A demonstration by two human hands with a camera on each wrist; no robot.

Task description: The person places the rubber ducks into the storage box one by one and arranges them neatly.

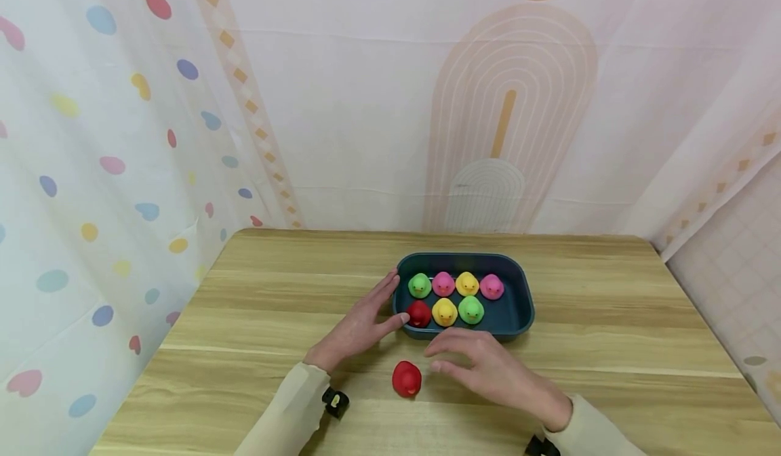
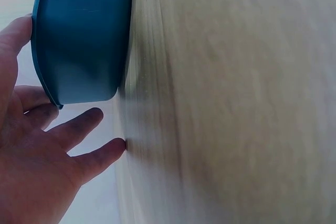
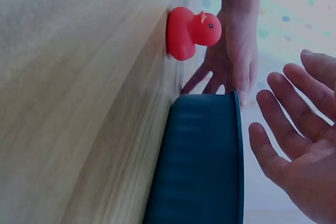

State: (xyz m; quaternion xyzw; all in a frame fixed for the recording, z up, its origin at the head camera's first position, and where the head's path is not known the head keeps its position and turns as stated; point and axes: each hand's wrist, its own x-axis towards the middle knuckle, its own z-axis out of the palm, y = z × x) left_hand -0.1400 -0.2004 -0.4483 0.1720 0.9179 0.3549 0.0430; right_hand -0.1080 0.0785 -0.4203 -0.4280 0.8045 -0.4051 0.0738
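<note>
A dark blue-green tray [image 1: 523,307] holds several small rubber ducks: two green, two pink, two yellow, and a red duck [image 1: 419,314] in its front left corner. My left hand [image 1: 358,320] rests against the tray's left end, its thumb on the rim [image 2: 34,51] at the near corner and its fingers spread along the side. Another red rubber duck [image 1: 407,379] sits upright on the table in front of the tray, between my two hands. My right hand [image 1: 488,368] hovers just right of that duck by the tray's near edge, fingers loosely bent, holding nothing.
The tray stands on a wood-grain table [image 1: 256,286] toward its far side. Patterned curtains [image 1: 360,104] hang behind the table and along the left. A black wrist strap [image 1: 335,402] is on the left sleeve, with another [image 1: 542,446] at the right.
</note>
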